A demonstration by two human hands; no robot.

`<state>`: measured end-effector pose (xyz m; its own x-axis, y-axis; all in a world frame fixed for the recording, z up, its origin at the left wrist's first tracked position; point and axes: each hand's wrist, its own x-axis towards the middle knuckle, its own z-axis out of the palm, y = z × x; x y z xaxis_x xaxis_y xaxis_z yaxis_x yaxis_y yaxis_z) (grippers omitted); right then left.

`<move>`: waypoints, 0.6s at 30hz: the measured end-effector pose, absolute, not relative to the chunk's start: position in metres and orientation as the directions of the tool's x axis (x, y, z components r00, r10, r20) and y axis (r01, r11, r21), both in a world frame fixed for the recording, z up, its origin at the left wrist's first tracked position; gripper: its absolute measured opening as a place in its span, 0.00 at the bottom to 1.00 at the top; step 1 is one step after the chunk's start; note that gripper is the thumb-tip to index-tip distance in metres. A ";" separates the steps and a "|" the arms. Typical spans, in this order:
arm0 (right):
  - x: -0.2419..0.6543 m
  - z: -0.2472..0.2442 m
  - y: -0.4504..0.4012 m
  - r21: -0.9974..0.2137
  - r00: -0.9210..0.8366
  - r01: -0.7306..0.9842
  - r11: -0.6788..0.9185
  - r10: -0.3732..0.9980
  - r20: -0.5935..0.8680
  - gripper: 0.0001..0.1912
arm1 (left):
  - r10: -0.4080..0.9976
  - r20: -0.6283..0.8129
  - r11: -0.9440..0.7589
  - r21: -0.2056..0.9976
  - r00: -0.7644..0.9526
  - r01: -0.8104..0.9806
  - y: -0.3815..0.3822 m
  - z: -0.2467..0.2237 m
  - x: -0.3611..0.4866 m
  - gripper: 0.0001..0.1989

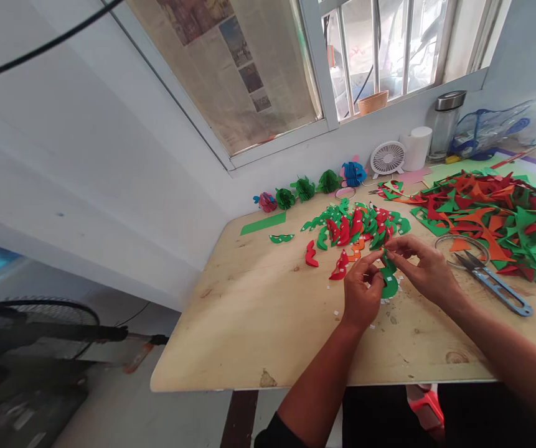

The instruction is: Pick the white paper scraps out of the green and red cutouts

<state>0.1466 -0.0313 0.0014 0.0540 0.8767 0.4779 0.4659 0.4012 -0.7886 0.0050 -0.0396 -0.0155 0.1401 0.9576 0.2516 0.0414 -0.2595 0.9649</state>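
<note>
Between my two hands is a green paper cutout [390,286] with curved edges and small white squares on it. My left hand [362,287] pinches its left edge with curled fingers. At the cutout's upper end, the fingertips of my right hand [419,264] are pressed together on it. What exactly lies between those right fingertips is too small to see. Just beyond my hands lies a pile of red and green paper cutouts [345,227] dotted with white squares. A red cutout [339,266] and an orange cutout [356,250] lie close to my left hand.
Blue thread snips [498,286] and a tape ring [452,239] lie right of my right hand. Behind them is a heap of paper scraps [496,218]. Folded paper ornaments [305,188], a small white fan [388,158] and a glass bottle [442,130] stand along the wall.
</note>
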 end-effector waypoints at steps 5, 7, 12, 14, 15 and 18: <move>0.148 0.002 -0.031 -0.734 0.005 0.505 0.454 0.849 0.529 0.03 | 0.961 0.244 -0.251 0.967 0.133 0.042 -0.039 -0.016 0.005 0.23; 0.148 0.003 -0.031 -0.730 0.008 0.510 0.456 0.846 0.534 0.03 | 0.961 0.243 -0.250 0.967 0.131 0.045 -0.040 -0.016 0.005 0.23; 0.147 0.004 -0.032 -0.708 -0.008 0.537 0.459 0.842 0.539 0.04 | 0.960 0.246 -0.255 0.966 0.138 0.052 -0.040 -0.016 0.005 0.23; 0.147 0.005 -0.033 -0.699 -0.012 0.550 0.457 0.841 0.541 0.04 | 0.959 0.246 -0.257 0.965 0.142 0.059 -0.039 -0.016 0.004 0.23; 0.147 0.005 -0.032 -0.695 -0.012 0.556 0.456 0.841 0.542 0.04 | 0.958 0.246 -0.257 0.964 0.144 0.066 -0.039 -0.016 0.004 0.23; 0.148 0.004 -0.032 -0.689 -0.023 0.562 0.458 0.841 0.541 0.05 | 0.958 0.246 -0.262 0.960 0.148 0.096 -0.039 -0.016 0.004 0.23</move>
